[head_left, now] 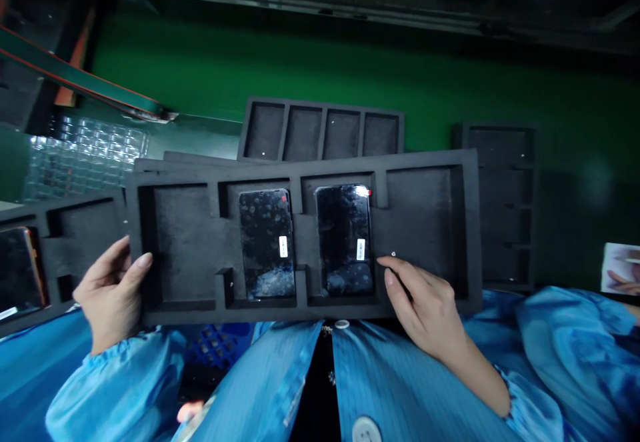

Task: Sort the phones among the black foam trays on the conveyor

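A long black foam tray (270, 312) lies across the front of me. Two dark phones rest in its middle compartments: a left phone (265, 249) and a right phone (345, 229), each with a white label and a small red mark. At the tray's left end, my left hand (113, 289) grips the rim, its thumb over the edge. My right hand (425, 302) is over the right compartment, index finger stretched towards the right phone's side edge, thumb a little apart. Nothing shows in its fingers; whether the fingertip touches the phone I cannot tell.
Behind is another foam tray (320, 132); a further tray (505, 209) stands at the right. On the left, a tray (80, 222) holds a dark phone (20, 272). A clear plastic blister tray (85, 155) and a green strap (85, 79) are farther back. Another person's hand (623, 279) shows at far right.
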`<state>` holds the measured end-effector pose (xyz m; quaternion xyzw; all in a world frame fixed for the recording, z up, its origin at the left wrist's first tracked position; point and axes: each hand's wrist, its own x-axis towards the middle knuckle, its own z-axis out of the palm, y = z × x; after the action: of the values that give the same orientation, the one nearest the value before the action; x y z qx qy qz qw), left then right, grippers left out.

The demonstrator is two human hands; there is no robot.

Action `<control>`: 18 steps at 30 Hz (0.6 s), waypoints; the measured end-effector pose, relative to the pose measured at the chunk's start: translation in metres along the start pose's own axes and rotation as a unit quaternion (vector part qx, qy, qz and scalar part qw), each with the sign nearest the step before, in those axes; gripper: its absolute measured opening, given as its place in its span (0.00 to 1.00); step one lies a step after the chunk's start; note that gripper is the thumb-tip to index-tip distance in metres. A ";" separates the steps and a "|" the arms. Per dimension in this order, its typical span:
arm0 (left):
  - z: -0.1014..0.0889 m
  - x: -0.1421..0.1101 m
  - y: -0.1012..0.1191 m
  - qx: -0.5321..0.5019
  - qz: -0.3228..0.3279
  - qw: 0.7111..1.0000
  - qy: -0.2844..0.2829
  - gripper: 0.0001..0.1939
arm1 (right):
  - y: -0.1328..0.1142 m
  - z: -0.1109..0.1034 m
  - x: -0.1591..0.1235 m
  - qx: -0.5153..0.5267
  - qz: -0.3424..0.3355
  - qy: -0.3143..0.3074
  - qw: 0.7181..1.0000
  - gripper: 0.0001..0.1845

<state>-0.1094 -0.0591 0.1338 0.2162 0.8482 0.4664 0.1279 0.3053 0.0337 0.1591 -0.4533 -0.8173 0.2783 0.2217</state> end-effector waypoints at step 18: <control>-0.004 0.003 -0.011 -0.002 0.015 0.999 -0.032 0.36 | 0.001 0.001 0.000 -0.003 0.002 0.001 1.000 0.10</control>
<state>-0.1164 -0.0661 0.1267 0.2428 0.8393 0.4632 0.1482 0.3055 0.0336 0.1571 -0.4561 -0.8168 0.2763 0.2202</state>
